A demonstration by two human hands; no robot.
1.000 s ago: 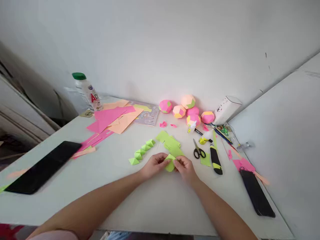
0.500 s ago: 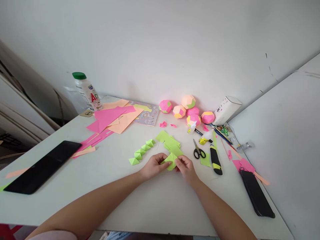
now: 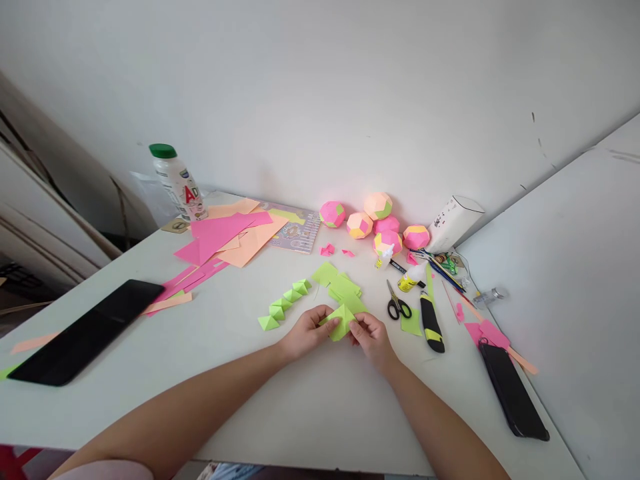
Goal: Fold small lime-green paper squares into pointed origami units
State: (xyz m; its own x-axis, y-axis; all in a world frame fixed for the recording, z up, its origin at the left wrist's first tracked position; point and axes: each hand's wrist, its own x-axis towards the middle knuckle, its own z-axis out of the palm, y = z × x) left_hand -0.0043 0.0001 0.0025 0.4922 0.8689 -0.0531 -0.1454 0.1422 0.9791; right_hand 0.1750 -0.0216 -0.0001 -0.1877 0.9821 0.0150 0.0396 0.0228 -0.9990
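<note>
A person's left hand (image 3: 310, 331) is gripping the left side of a creased lime-green paper piece (image 3: 341, 325), and the right hand (image 3: 371, 333) is pinching its right side. The paper is being held over the middle of a white table (image 3: 280, 413), well back from the front edge. Just beyond it, flat green sheets (image 3: 344, 285) are lying in an overlapping pile. Folded green shapes (image 3: 283, 303) are forming a slanting row near the left hand. Scissors (image 3: 395, 299) and a black-and-yellow cutter (image 3: 431, 323) are lying between the right hand and the right edge. Multicoloured paper balls (image 3: 359, 225) are clustering near the back edge. A flat black tablet (image 3: 90, 333) is lying toward the left edge.
</note>
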